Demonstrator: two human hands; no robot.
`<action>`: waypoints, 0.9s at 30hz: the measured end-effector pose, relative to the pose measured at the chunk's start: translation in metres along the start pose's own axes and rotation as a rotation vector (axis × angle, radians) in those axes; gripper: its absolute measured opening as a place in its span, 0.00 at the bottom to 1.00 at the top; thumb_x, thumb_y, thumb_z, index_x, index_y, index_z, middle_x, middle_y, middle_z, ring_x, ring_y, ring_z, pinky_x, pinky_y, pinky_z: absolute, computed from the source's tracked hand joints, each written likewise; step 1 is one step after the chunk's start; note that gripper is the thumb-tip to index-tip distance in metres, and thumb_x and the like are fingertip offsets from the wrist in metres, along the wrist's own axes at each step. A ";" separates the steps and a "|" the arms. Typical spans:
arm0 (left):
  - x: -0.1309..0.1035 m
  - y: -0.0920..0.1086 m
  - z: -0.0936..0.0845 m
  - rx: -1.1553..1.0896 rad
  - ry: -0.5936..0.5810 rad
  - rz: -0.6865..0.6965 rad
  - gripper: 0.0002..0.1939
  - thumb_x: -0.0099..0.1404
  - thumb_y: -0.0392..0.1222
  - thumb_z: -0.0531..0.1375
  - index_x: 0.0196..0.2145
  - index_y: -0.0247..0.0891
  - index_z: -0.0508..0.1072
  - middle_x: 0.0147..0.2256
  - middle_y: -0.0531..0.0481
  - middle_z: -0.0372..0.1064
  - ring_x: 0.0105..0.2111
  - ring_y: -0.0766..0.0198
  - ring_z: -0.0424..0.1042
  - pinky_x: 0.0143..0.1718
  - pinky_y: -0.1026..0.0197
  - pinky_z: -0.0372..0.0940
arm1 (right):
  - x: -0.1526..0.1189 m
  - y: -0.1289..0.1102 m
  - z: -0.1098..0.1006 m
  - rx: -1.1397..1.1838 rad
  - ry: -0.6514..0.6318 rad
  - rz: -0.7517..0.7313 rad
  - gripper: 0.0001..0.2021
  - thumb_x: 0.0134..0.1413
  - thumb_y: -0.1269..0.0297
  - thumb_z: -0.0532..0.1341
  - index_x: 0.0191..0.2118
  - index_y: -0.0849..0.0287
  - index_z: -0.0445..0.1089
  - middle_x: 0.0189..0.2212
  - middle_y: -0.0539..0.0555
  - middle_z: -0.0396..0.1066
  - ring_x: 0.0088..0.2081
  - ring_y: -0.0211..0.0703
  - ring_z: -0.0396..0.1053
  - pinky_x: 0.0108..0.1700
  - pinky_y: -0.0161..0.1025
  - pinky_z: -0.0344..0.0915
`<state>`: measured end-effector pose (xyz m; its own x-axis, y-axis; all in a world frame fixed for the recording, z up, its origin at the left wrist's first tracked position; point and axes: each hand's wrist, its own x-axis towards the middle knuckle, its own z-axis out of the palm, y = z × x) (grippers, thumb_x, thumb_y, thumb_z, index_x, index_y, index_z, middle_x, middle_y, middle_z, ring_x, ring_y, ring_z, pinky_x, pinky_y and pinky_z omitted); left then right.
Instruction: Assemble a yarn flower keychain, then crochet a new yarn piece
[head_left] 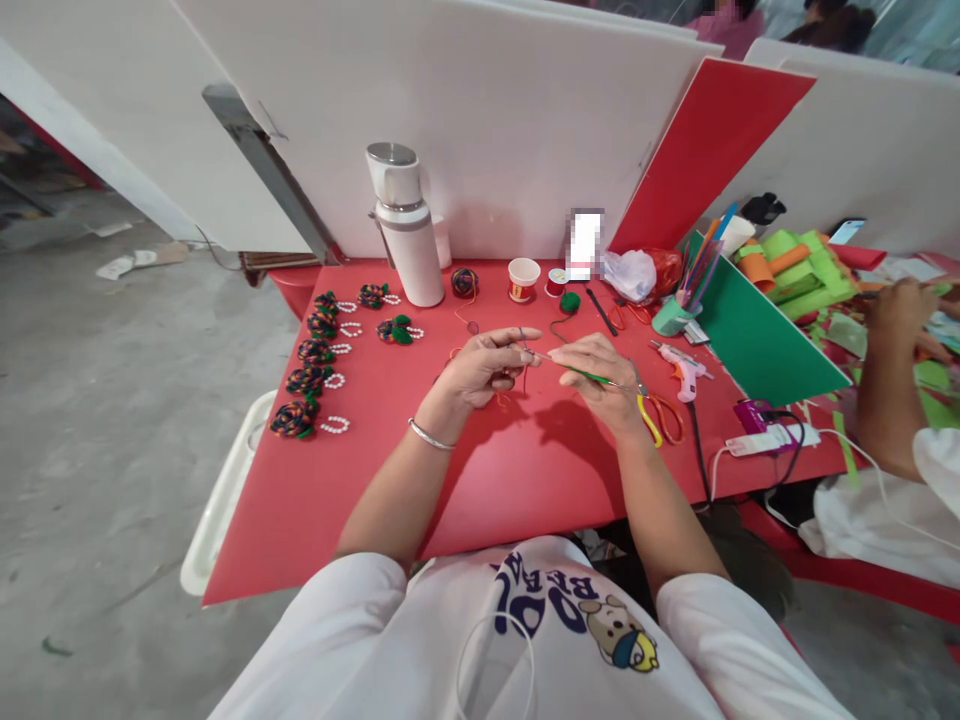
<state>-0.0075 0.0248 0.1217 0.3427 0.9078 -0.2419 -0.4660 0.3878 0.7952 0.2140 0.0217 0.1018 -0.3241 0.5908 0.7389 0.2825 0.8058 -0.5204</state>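
Note:
My left hand [484,370] is closed in a pinch on a strand of yarn [526,378], with part of it looped over the raised index finger. My right hand [604,375] grips a crochet hook [589,375] with a green handle, its thin metal tip meeting the yarn at my left fingertips. Behind my hands, a multicolored yarn ball [464,283] trails an orange strand towards them. A small green yarn ball [570,303] lies farther right. Several dark multicolored yarn pieces with white bead loops, one of them a rounded bundle [294,418], line the table's left side.
On the red table [495,490] stand a white thermos [411,250], a paper cup [523,281] and a thread spool [556,282]. Pliers [661,418], a pink glue gun [684,370] and a power strip [772,441] lie right. Beyond a green board [772,340], another person's hand [896,305] is among green papers.

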 end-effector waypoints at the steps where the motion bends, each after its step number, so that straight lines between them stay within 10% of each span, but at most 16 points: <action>1: 0.000 0.000 -0.001 0.005 0.001 -0.003 0.22 0.44 0.29 0.74 0.41 0.32 0.83 0.26 0.45 0.78 0.18 0.74 0.58 0.17 0.70 0.40 | 0.000 0.000 -0.002 -0.008 -0.008 0.009 0.13 0.65 0.47 0.66 0.49 0.42 0.83 0.43 0.52 0.85 0.43 0.48 0.78 0.48 0.51 0.75; 27: 0.001 -0.008 -0.001 0.083 -0.130 0.044 0.22 0.45 0.33 0.74 0.41 0.33 0.83 0.26 0.52 0.73 0.21 0.71 0.67 0.17 0.69 0.50 | -0.018 -0.005 0.009 0.382 0.137 0.308 0.09 0.65 0.52 0.67 0.43 0.46 0.84 0.36 0.51 0.82 0.37 0.44 0.76 0.41 0.46 0.74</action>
<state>-0.0046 0.0229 0.1146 0.4287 0.8932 -0.1358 -0.4160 0.3286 0.8479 0.2103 0.0072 0.0878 -0.1488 0.8135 0.5622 -0.0123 0.5670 -0.8237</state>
